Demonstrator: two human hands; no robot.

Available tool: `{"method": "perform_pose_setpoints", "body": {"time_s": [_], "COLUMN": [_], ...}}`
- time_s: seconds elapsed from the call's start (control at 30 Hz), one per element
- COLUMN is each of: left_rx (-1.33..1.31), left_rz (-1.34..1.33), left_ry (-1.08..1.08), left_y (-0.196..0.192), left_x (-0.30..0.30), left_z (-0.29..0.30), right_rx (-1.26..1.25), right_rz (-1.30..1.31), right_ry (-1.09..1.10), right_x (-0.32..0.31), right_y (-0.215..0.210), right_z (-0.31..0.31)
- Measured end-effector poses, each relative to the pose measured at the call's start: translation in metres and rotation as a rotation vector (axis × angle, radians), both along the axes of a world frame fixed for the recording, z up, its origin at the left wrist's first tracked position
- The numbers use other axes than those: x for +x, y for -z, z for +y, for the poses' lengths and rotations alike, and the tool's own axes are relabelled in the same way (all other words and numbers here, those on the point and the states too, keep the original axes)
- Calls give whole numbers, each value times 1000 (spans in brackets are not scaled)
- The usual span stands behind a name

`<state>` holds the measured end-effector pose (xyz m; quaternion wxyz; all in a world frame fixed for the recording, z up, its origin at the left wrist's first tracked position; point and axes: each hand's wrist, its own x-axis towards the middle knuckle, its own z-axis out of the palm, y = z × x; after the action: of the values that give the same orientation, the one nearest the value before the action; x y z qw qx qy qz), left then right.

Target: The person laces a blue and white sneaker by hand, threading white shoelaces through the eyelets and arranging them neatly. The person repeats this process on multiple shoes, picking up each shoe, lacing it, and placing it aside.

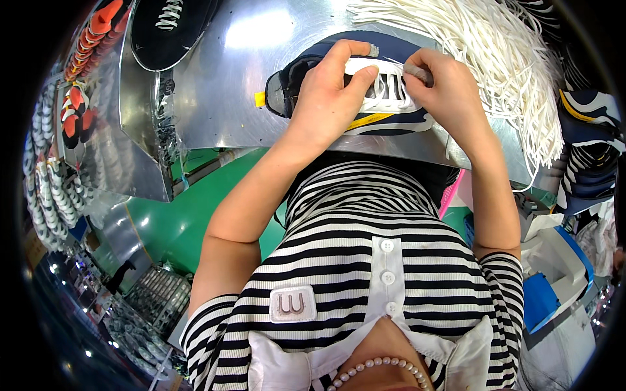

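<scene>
A navy and white sneaker (390,111) lies on its side on the shiny metal table (222,85), toe to the right. My left hand (329,91) grips it over the tongue and collar, thumb on the white lacing area. My right hand (443,88) pinches a white lace end at the eyelets on the shoe's right part. White laces (385,88) run across the shoe's upper between my two hands.
A big heap of loose white laces (495,52) covers the table's right side. Another dark shoe (166,29) sits at the back left. Racks of shoes (49,163) line the left. Navy shoes (590,124) are stacked at the right, above blue and white bins (554,274).
</scene>
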<state>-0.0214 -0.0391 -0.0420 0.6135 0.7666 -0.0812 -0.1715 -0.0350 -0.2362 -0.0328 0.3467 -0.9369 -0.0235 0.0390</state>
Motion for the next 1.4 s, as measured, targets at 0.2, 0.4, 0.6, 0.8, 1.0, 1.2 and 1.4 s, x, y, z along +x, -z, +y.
{"method": "perform_pose_setpoints", "body": {"time_s": [0.2, 0.4, 0.6, 0.8, 1.0, 1.2, 1.4], "left_rx": [19, 110, 245, 511, 516, 533, 492], "left_rz": [-31, -56, -378, -296, -769, -528, -321], "left_ry": [-29, 57, 169, 288, 181, 144, 133], "left_y": [3, -21, -33, -39, -14, -21, -26], "left_x": [1, -4, -32, -27, -25, -30, -19], "left_z": [0, 6, 26, 28, 22, 18, 15], "right_rx": [262, 488, 782, 713, 699, 617, 592], "right_rz": [-2, -158, -238, -74, 133, 56, 34], "right_ry": [135, 229, 392, 202, 274, 140, 80], "right_x": [-16, -20, -30, -84, -93, -86, -87], "right_y": [9, 24, 21, -9, -1, 8, 8], "right_z": [-7, -9, -5, 10, 25, 26, 29]}}
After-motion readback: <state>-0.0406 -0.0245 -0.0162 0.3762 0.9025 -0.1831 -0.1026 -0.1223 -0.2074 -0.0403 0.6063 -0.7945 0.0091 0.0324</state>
